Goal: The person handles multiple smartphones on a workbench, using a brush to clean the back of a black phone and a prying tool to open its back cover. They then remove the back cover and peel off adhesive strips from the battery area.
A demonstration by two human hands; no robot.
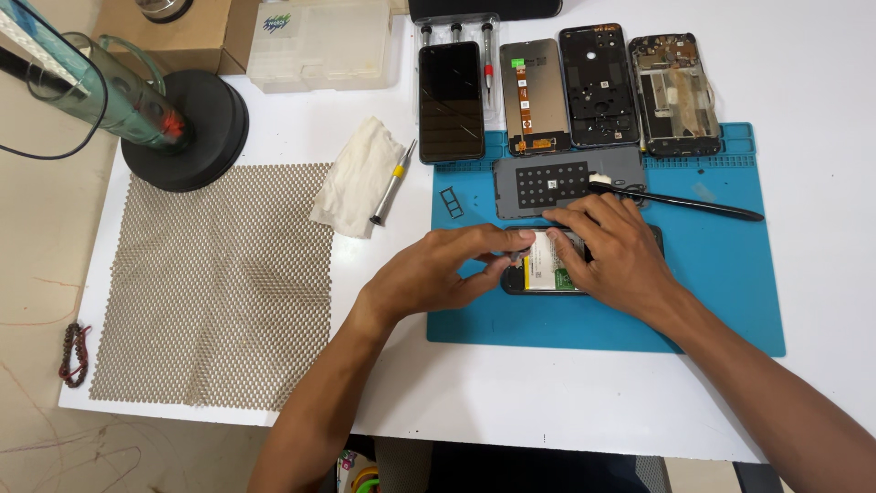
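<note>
An opened phone (538,274) with a white and green battery showing lies on the blue work mat (730,301). My left hand (438,269) pinches the phone's left end, thumb and fingers on its edge. My right hand (616,246) lies across the phone's right side, fingers pressing on the battery. Just behind the hands lies a grey back cover (557,181) with a black perforated pad. A small black card tray (452,202) sits on the mat to the left.
Behind the mat lie a dark screen (451,100), a display panel (534,96), a black frame (598,84) and a bare chassis (673,91). Black tweezers (693,203), a screwdriver (392,183) on a white cloth (351,178), a mesh mat (219,283), a round black base (196,128).
</note>
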